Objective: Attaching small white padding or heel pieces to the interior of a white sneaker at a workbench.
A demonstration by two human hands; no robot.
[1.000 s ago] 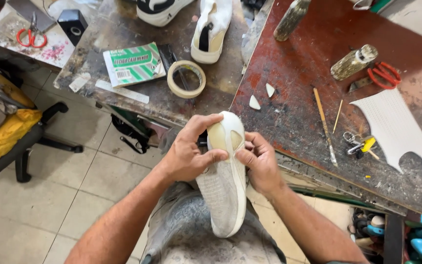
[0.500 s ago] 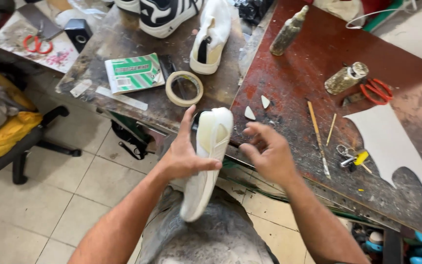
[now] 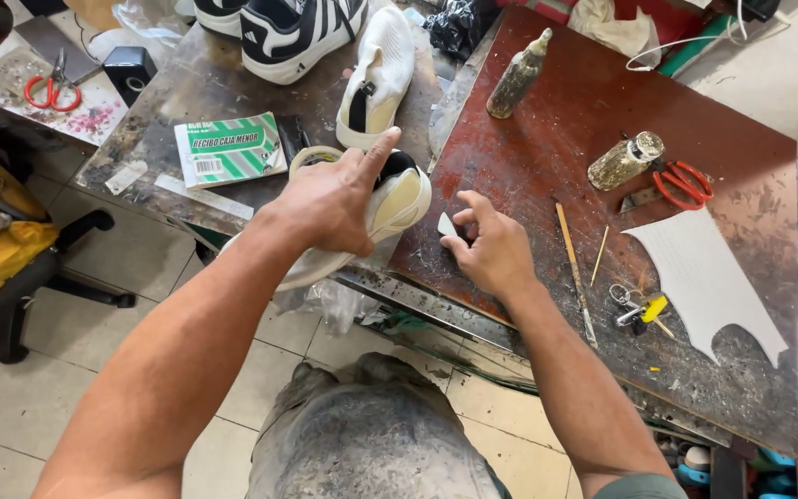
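Cream-white shoe (image 3: pixel 390 208) sits in the grip of the left hand (image 3: pixel 330 199), held sole-outward just off the near edge where the grey table (image 3: pixel 187 88) meets the reddish-brown board (image 3: pixel 556 120); its toe points toward the board and its heel hangs over the tiled floor (image 3: pixel 66 360). That left hand is wrapped around the shoe's middle, forefinger stretched along the top. Just beside it, the right hand (image 3: pixel 491 249) rests on the board near its near-left edge, fingers curled narrow, pinching a small white piece (image 3: pixel 446 225) between thumb and fingertips. Room to move lies mostly below the near edge, over the floor and the person's lap. Further right on the board lie a thin wooden stick (image 3: pixel 573 268), a bunch of keys (image 3: pixel 634 310) and a pale cut-out sheet (image 3: pixel 708 282) toward the right edge. Beyond them stand a grimy bottle (image 3: pixel 625 162) touching red-handled scissors (image 3: pixel 681 185), and another bottle (image 3: pixel 519 79) near the far-left corner. On the grey table, a tape roll (image 3: pixel 311 157) is partly hidden behind the left hand, a green-and-white booklet (image 3: pixel 228 148) lies beside it, and a second white shoe (image 3: pixel 380 74) and a black-and-white sneaker (image 3: pixel 297 32) sit at the far edge.
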